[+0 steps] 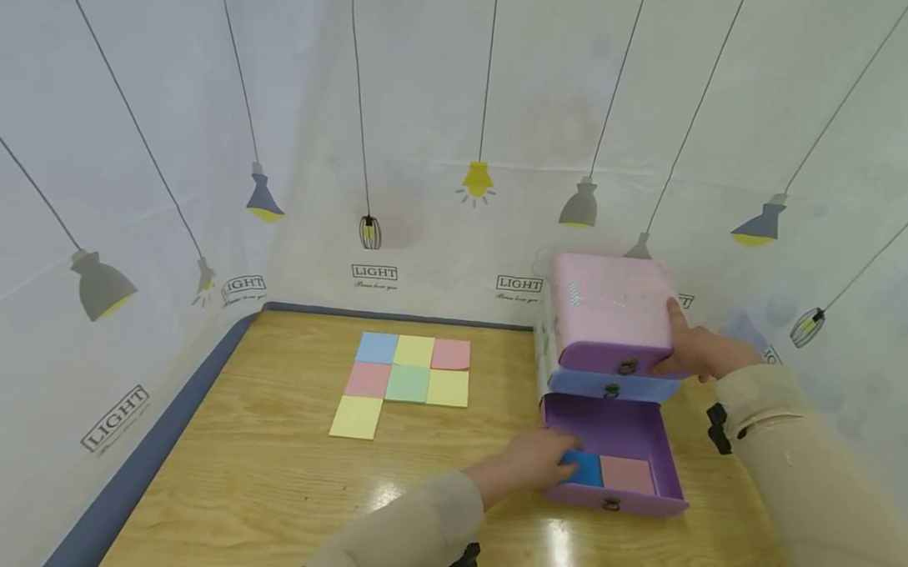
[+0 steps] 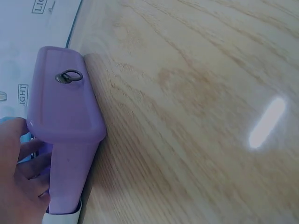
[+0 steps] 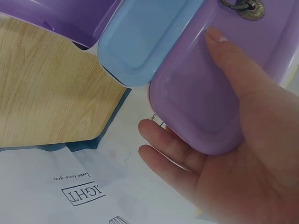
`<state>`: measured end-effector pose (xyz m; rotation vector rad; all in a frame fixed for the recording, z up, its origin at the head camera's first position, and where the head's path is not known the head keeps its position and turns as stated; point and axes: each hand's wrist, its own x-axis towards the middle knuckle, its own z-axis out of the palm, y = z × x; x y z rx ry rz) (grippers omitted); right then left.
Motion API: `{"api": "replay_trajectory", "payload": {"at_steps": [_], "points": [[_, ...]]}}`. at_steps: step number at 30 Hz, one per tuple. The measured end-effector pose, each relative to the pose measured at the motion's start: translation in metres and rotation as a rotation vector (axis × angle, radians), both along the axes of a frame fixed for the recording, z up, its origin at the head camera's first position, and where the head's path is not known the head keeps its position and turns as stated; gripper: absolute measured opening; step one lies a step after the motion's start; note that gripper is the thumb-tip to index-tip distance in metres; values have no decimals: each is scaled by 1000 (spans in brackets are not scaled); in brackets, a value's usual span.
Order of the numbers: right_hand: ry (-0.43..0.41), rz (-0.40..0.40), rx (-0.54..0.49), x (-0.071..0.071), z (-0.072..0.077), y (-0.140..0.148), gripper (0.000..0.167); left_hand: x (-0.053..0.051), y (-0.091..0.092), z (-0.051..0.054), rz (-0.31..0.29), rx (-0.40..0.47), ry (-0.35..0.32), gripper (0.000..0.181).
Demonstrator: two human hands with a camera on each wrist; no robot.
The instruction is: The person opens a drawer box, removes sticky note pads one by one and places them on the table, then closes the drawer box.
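Note:
A small drawer cabinet (image 1: 612,299) with a pink top and several stacked tiers stands at the right of the table. Its lowest purple drawer (image 1: 666,451) is pulled out. Inside lie a blue sticky-note pad (image 1: 586,469) and a pink sticky-note pad (image 1: 627,475). My left hand (image 1: 531,458) reaches over the drawer's left wall, fingers spread at the blue pad; the wall hides its fingertips in the left wrist view. My right hand (image 1: 696,348) holds the cabinet's upper right corner, its thumb (image 3: 233,60) on the purple top drawer front (image 3: 196,98) and fingers along the side.
Several sticky-note pads, blue, yellow, pink and green (image 1: 407,383), lie edge to edge left of the cabinet. A blue middle drawer front (image 1: 585,385) is shut between the others. A white lamp-printed sheet (image 1: 432,92) encloses the wooden table (image 1: 257,457) behind and at the sides.

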<state>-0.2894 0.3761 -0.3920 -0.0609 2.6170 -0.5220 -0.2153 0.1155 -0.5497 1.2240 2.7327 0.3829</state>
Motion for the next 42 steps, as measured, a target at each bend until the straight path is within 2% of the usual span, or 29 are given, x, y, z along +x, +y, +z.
{"api": "replay_trajectory", "payload": {"at_steps": [7,10,14,18,31,37,42], "points": [[0,-7,-16,-2,-1,3,138,6,10,-6,-17,-139,121,36],[-1,-9,-22,-3,-1,3,139,10,10,-8,-7,-197,114,42],[-5,-11,-21,-3,-2,2,139,15,9,-10,11,-244,51,49],[-1,-15,-20,-4,-3,1,138,17,8,-8,23,-246,27,48],[11,-8,-35,-4,-2,0,138,19,5,-7,25,-203,34,47],[11,-6,-39,-6,-6,3,143,17,9,-14,31,-161,116,46],[5,-15,-42,-7,-7,5,146,17,11,-11,32,-110,208,57]]}}
